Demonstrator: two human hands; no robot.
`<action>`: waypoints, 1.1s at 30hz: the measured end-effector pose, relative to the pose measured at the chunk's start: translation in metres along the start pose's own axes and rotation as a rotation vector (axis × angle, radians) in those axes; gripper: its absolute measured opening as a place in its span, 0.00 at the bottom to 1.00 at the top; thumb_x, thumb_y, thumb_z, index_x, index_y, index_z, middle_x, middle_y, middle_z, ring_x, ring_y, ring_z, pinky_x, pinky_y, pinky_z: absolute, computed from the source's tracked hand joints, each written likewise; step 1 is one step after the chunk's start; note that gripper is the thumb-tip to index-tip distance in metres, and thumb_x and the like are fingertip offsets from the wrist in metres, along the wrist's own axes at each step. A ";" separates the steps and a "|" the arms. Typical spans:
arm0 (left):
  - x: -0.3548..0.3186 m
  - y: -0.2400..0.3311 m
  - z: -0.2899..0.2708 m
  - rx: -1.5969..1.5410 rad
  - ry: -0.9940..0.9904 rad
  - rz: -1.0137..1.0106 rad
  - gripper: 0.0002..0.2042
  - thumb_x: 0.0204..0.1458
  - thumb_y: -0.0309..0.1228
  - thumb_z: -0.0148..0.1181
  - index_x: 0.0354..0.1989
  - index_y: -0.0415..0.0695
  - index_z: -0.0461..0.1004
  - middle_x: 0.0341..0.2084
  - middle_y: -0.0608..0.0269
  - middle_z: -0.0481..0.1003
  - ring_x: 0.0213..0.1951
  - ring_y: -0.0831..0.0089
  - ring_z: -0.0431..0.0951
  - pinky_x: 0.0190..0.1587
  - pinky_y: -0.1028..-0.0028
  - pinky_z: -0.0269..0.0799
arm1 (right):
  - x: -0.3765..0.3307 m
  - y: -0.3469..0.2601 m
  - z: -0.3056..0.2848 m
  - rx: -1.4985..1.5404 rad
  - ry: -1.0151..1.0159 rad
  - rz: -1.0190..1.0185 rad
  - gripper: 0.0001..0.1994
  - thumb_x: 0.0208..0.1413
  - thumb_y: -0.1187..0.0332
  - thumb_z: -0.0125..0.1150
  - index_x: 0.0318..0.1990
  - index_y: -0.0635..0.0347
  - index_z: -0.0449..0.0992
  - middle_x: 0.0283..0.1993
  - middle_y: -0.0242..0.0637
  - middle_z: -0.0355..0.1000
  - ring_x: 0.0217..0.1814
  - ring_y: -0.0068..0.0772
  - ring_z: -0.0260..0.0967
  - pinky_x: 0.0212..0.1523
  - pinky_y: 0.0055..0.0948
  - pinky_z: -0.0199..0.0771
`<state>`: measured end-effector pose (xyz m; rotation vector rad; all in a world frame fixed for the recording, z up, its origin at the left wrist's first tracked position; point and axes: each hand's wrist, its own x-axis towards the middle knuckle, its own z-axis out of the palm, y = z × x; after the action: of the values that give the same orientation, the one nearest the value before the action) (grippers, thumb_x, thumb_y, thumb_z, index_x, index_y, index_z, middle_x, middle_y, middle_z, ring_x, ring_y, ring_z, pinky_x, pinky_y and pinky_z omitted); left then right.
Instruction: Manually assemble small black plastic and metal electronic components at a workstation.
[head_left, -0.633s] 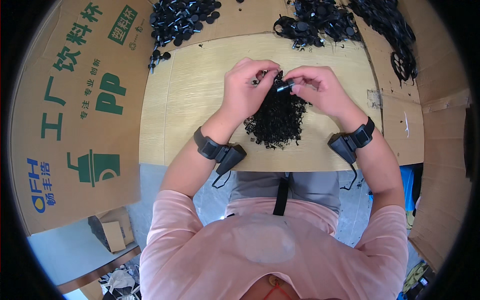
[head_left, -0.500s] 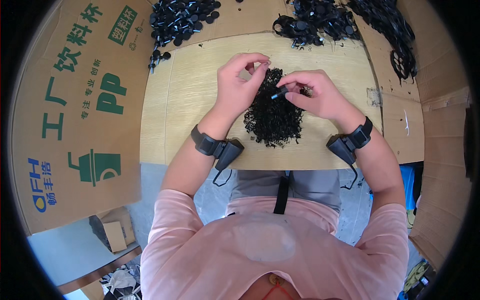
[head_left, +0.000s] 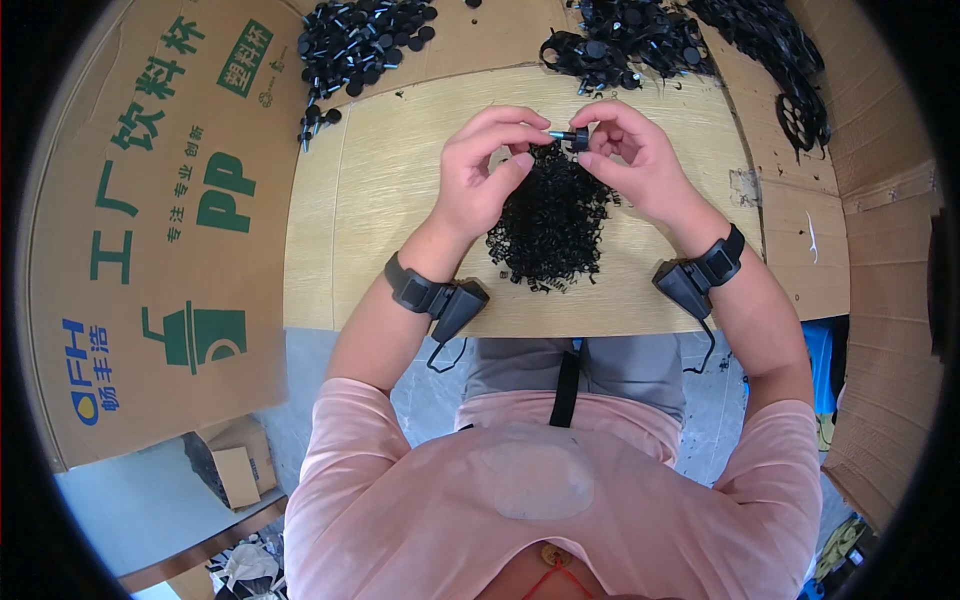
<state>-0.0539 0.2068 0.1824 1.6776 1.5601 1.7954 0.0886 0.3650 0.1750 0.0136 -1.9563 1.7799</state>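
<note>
Between the thumb and fingers of my right hand (head_left: 640,160) is a black-headed screw (head_left: 578,138), its shiny metal shank pointing left. The fingertips of my left hand (head_left: 490,165) reach to the tip of that shank; its thumb is apart from the fingers, and whether a tiny piece sits at the fingertips is too small to tell. Directly under both hands, a heap of small black curled pieces (head_left: 550,225) is spread on the pale wooden tabletop (head_left: 390,220).
Black-headed screws (head_left: 360,45) are piled at the far left. Another black pile with round heads (head_left: 640,45) lies at the far right, next to a tangle of black strips (head_left: 765,50). Cardboard walls (head_left: 180,240) stand on either side.
My right hand has moved up and turned the screw level, bringing its shank to my left fingertips. My left thumb has come away from the fingers.
</note>
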 end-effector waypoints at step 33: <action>-0.002 -0.014 0.011 -0.339 0.068 -0.504 0.07 0.52 0.21 0.55 0.38 0.34 0.74 0.28 0.58 0.78 0.29 0.78 0.76 0.33 0.81 0.72 | 0.001 0.002 0.004 -0.308 -0.042 -0.108 0.15 0.47 0.79 0.61 0.45 0.59 0.76 0.36 0.28 0.67 0.27 0.15 0.58 0.29 0.16 0.61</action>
<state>-0.0507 0.2164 0.1677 0.9734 1.4353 1.7282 0.0857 0.3619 0.1732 0.0519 -2.1961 1.4070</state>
